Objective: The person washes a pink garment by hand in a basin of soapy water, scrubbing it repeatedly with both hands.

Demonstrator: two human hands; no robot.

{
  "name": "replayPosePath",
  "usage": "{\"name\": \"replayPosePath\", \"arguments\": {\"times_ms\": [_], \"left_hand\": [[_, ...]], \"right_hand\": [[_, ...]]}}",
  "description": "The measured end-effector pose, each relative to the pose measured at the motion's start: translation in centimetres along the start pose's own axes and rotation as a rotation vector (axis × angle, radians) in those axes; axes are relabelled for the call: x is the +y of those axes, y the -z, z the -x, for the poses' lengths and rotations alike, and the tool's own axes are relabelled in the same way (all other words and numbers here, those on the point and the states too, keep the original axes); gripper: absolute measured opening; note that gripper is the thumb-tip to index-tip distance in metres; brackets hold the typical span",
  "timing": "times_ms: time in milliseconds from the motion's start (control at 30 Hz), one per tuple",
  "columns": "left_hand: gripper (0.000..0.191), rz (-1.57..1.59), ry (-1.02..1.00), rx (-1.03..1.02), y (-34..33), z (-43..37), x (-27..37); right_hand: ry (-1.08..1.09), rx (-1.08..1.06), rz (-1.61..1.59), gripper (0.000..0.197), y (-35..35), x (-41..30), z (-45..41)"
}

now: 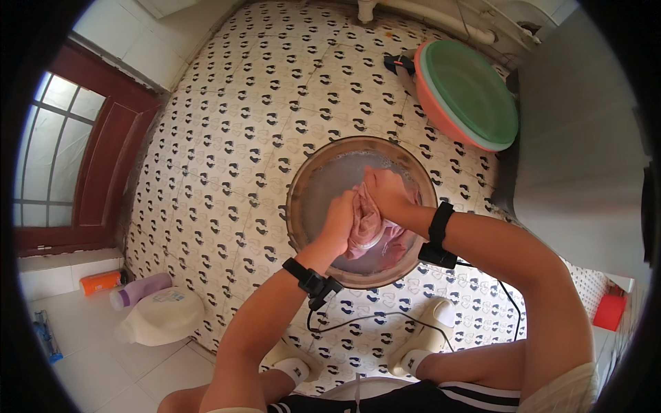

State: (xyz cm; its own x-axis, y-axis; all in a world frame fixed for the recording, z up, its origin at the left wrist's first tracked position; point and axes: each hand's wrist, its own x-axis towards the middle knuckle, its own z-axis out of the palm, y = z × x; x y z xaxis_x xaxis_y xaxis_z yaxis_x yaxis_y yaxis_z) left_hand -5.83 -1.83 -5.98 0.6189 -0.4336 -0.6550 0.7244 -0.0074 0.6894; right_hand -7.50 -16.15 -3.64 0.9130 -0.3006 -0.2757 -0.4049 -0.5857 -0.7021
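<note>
A round brown-rimmed basin point(298, 217) stands on the patterned floor, holding cloudy water with some suds at its far edge. Over it, my left hand point(338, 219) is closed around a bunched pink cloth point(365, 224). My right hand point(386, 191) grips the same cloth a little farther off and to the right, close beside the left. Part of the cloth trails down into the water at the basin's right side. Both wrists wear black straps with small devices and cables.
Stacked green and coral basins point(472, 93) lean at the upper right, beside a large grey appliance point(578, 134). A white jug point(168, 316), a purple bottle point(144, 290) and an orange container point(100, 282) lie at the lower left. A dark red door point(116, 155) is at left.
</note>
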Motion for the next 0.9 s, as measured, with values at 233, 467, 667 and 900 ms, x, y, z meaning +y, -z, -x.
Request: {"name": "replayPosePath", "arguments": {"times_ms": [233,467,667,900], "left_hand": [[0.044,0.031,-0.019,0.111,-1.6,0.3,0.3],[0.046,0.007,-0.157,0.093,-1.5,0.3,1.7],[0.043,0.044,-0.045,0.091,-1.1,1.0,1.4],[0.041,0.021,-0.011,0.04,-1.4,0.7,1.6]], "right_hand": [[0.142,-0.057,0.195,0.044,-0.1,-0.1,-0.3],[0.268,0.041,-0.058,0.046,-0.1,-0.8,0.2],[0.188,0.037,-0.052,0.041,0.3,-1.3,1.7],[0.016,0.072,-0.122,0.044,0.6,-0.3,-0.6]]}}
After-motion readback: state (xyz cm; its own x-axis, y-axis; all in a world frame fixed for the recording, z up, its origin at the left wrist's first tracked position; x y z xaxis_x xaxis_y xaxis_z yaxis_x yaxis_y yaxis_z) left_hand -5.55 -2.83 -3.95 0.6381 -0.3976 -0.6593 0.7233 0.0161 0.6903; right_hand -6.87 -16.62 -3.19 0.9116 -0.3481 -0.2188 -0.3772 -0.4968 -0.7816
